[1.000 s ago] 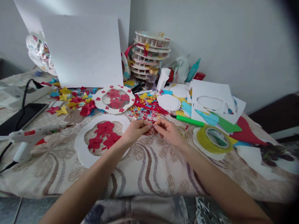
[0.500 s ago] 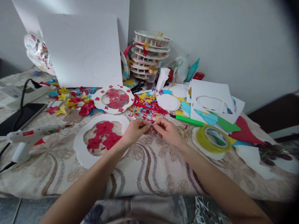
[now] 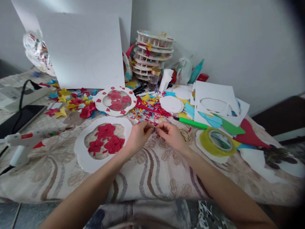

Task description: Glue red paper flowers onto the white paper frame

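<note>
though the plastic bag [image 3: 184,71] at the far side bears red print, it is too small to read, and no brand can be made out elsewhere. compared with half a second ago, the left hand [image 3: 141,135] has turned inward slightly, its fingers more curled, while the right hand [image 3: 170,135] has barely moved. the thumb and fingers of each are drawn together at the tips, close to the other hand's; whether they pinch something small, i cannot tell. left of the left hand lies a white scalloped ring [image 3: 82,144], with red paper flowers [image 3: 114,144] in its opening; the left wrist and forearm hide part of its right edge. gold-coloured loops [image 3: 185,135] sit just right of the right hand, with yellow tape [image 3: 207,143] farther right. beyond the hands, coloured paper scraps [image 3: 149,106] crowd the tablecloth [image 3: 152,171]; a glue gun [image 3: 21,144] rests far to the left.
</note>
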Demonstrator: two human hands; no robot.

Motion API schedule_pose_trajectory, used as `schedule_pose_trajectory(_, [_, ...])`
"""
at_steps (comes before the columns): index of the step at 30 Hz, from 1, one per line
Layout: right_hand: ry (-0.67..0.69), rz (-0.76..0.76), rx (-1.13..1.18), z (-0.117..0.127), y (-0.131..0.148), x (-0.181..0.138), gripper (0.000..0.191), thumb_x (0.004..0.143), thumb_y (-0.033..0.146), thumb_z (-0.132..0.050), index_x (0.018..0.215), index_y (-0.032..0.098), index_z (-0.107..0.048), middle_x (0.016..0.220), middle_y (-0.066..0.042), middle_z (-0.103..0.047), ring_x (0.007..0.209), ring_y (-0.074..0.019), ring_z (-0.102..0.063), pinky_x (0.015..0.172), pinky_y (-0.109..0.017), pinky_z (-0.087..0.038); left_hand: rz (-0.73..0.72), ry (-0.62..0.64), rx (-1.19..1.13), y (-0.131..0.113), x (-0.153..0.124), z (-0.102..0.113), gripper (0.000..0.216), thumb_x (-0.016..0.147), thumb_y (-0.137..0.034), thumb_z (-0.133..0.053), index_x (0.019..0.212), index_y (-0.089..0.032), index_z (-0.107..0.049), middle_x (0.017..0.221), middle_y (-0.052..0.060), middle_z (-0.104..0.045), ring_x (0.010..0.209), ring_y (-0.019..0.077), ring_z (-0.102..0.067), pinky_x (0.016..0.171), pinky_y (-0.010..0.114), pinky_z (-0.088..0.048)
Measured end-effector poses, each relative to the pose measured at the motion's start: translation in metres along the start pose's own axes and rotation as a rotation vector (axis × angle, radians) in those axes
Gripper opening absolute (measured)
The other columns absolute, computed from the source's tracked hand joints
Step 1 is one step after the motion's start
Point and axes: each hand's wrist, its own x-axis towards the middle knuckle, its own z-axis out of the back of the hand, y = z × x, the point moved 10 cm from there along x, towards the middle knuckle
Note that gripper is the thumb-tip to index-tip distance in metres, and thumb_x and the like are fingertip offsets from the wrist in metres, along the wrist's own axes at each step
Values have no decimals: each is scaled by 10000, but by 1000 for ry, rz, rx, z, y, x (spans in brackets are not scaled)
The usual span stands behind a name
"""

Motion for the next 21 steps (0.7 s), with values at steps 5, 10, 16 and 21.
schedule_pose_trajectory(5, [-13,-19,7,0,-2,0,164,799,349,-565,783,186,-572,654,0,-594,494,-105,-515,448,-233,-389,-81,-12,101,-11,-2,-1,116,795,-191,-521,807,-179,-636,745,32,-662,666,139,-582,647,240,-423])
schedule_pose_trajectory(10, [-19,5,-3,2,1,0,129,801,315,-559,773,189,-555,637,13,-578,487,-97,-490,456,-228,-377,-67,-11,47,-9,-2,-1,117,794,-197,-521,806,-179,-637,740,27,-659,673,138,-587,657,239,-431])
schedule_pose_trajectory(16, [11,7,63,0,-2,2,131,810,320,-545,777,193,-549,630,23,-571,494,-91,-477,463,-217,-372,87,39,-254,15,3,-7,127,764,-272,-578,788,-149,-593,736,37,-643,686,143,-603,652,253,-470])
schedule_pose_trajectory(21, [8,-8,128,0,-5,3,134,800,327,-564,787,194,-557,626,23,-581,511,-100,-506,472,-224,-377,151,86,-423,23,5,-13,235,737,-297,-622,907,-139,-589,757,36,-643,660,128,-605,609,237,-480])
